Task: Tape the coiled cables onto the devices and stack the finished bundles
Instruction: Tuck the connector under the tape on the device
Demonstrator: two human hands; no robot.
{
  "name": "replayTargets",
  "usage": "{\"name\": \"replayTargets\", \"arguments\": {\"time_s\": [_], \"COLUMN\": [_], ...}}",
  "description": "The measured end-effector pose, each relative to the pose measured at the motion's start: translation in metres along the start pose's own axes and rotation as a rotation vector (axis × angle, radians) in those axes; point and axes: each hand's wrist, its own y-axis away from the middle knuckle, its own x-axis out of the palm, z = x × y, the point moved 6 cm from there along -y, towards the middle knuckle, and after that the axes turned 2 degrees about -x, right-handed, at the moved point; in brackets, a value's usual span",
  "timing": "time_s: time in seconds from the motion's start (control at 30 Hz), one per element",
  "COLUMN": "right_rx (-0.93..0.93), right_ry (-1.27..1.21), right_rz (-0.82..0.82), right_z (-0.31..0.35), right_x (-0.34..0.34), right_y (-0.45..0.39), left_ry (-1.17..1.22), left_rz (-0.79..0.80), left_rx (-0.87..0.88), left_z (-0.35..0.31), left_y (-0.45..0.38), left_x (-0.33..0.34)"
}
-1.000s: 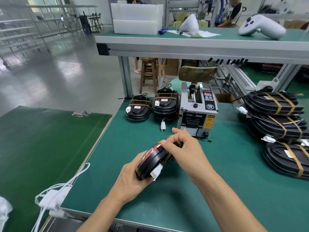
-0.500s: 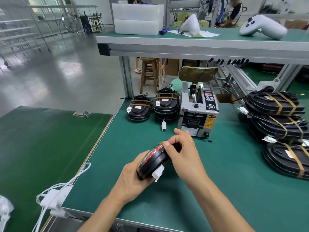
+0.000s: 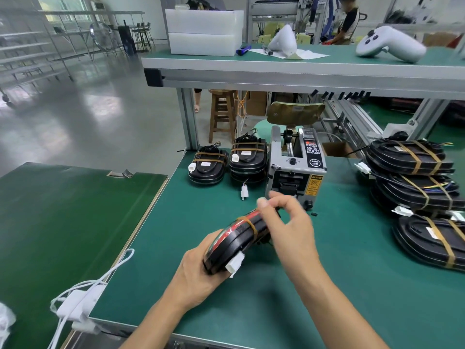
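Dispenser (image 3: 295, 170) writing: too small to read.
Left hand (image 3: 198, 270): gripped the device (image 3: 234, 241).
Right hand (image 3: 289, 222): fingers curled at its tape band (image 3: 251, 226); grasp unclear.

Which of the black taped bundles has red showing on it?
The bundle gripped in the left hand, tilted up on its edge. Red shows along its rim; the bundles stacked by the tape machine and at the right look black with brown tape.

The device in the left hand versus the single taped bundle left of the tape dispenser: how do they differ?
The held device is tilted on edge in the left hand; the far bundle lies flat on the mat. One tape band shows on the held device; the far bundle shows two. Both are black with a white connector.
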Motion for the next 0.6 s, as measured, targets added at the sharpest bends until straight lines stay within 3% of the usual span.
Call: {"name": "replayTargets", "arguments": {"time_s": [0.13,0.37,0.6], "right_rx": [0.100,0.301,0.400], "right_ry": [0.014,0.061,-0.081], "right_rz": [-0.322,-0.407,-0.513], "right_z": [-0.024,-0.059,-0.061], "right_x": [-0.040,-0.047,-0.038], "right_y": [-0.045,-0.096,-0.112], "left_ry": [-0.001,0.000,-0.008], "left_rz": [-0.013,-0.019,-0.010], "left_rx": [-0.003,-0.003,-0.019], "left_z": [-0.002,-0.006,-0.006], "left_y": [0.000,0.000,0.001], "left_x": [-0.001,-0.001,-0.002]}}
